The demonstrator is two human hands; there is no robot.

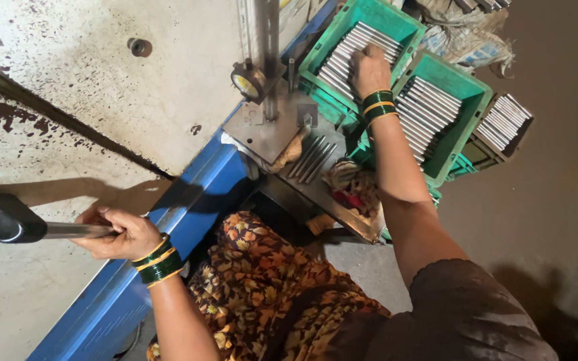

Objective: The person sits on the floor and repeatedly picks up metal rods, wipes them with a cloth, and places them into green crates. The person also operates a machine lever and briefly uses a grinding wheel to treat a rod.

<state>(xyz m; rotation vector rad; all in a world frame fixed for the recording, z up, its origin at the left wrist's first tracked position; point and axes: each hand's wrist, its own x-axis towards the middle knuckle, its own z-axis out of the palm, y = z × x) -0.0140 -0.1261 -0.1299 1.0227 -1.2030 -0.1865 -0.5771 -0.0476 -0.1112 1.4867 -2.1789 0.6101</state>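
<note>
My left hand (pixel 118 232) is closed around a metal lever (pixel 68 230) with a black knob at its left end (pixel 5 217). My right hand (pixel 369 69) reaches forward into a green crate (pixel 316 50) filled with shiny metal rods (pixel 346 57); its fingers rest on the rods, and whether they grip one is hidden. Green and gold bangles sit on both wrists. Several loose rods (pixel 310 159) lie on a small metal plate below a vertical post with a dial gauge (pixel 247 81).
A second green crate (pixel 466 113) of rods stands to the right, with a darker tray of rods (pixel 503 124) beside it. A blue machine frame edge (pixel 188 200) runs diagonally. A stained pale wall fills the left. A cloth bundle (pixel 352 187) lies near the plate.
</note>
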